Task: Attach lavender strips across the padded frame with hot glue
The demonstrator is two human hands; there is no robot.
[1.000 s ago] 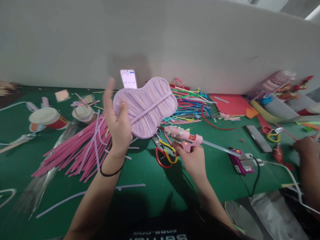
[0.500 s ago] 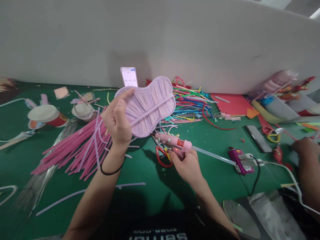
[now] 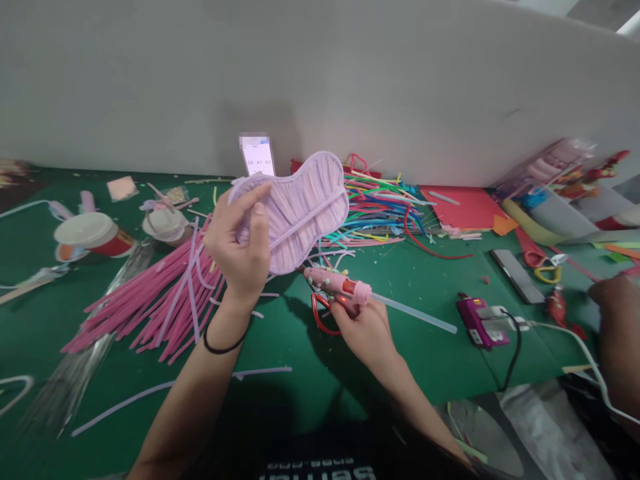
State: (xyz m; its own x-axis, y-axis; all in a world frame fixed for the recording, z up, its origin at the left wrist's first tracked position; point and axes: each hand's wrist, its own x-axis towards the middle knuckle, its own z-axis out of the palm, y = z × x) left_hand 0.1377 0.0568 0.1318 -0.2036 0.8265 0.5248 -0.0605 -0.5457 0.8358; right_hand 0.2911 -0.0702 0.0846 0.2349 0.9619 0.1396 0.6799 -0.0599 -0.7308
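My left hand point(image 3: 239, 247) holds up a lilac wing-shaped piece point(image 3: 305, 207) made of pipe cleaners, thumb on its face. A raised lilac strip crosses it lengthwise. In my right hand point(image 3: 367, 333) is a pink glue gun point(image 3: 335, 283), its nozzle at the lower edge of the piece; whether they touch I cannot tell. A clear glue stick point(image 3: 415, 313) juts out of its back end. Red-handled scissors point(image 3: 323, 320) lie on the table behind the gun, partly hidden.
Pink pipe cleaners point(image 3: 145, 293) lie at left near a lidded cup point(image 3: 93, 233). Coloured pipe cleaners point(image 3: 385, 207) spread behind. A lit phone point(image 3: 259, 159) leans on the wall. At right are a purple power adapter point(image 3: 475, 323), a dark phone point(image 3: 517, 277) and another person's hand point(image 3: 615, 293).
The glue gun and my right hand have shifted slightly left along the piece's lower edge. My left thumb has moved right across the piece.
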